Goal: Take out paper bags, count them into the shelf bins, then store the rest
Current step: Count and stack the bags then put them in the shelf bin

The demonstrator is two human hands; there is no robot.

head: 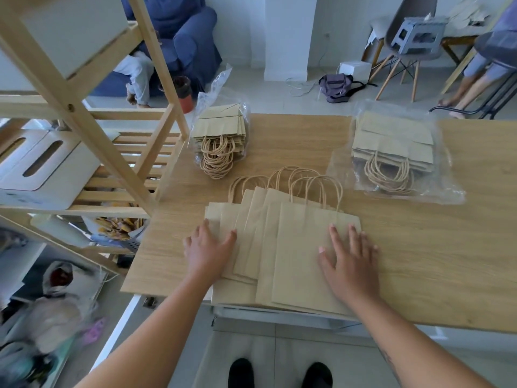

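- Paper bags (293,247) lie fanned flat on the table (419,261), directly under my fingers, overlapping like spread cards.
- Handling, as I judge it: light, thin kraft sheet that flexes and creases easily. The faces probably slide on one another, so sideways pressure may shift the fan.
- Recommended hold: pinch the near bottom edges, just below my palms, or take the twisted cord handles (307,183) beyond my fingertips. The cords look the sturdier point.
- Left hand (208,253): palm down, fingers straight and spread, resting on the leftmost bags. It grips nothing.
- Right hand (349,261): palm down, fingers spread, lying flat on the top bag. It grips nothing.
- Both forearms reach forward over the near table edge, wrists low.
- Two plastic-wrapped packs sit well beyond my fingertips: the left pack (221,130) ahead of my left fingers, the right pack (394,147) ahead and right of my right fingers.
- Shelf bin (47,169) sits well apart, left of my left fingers.
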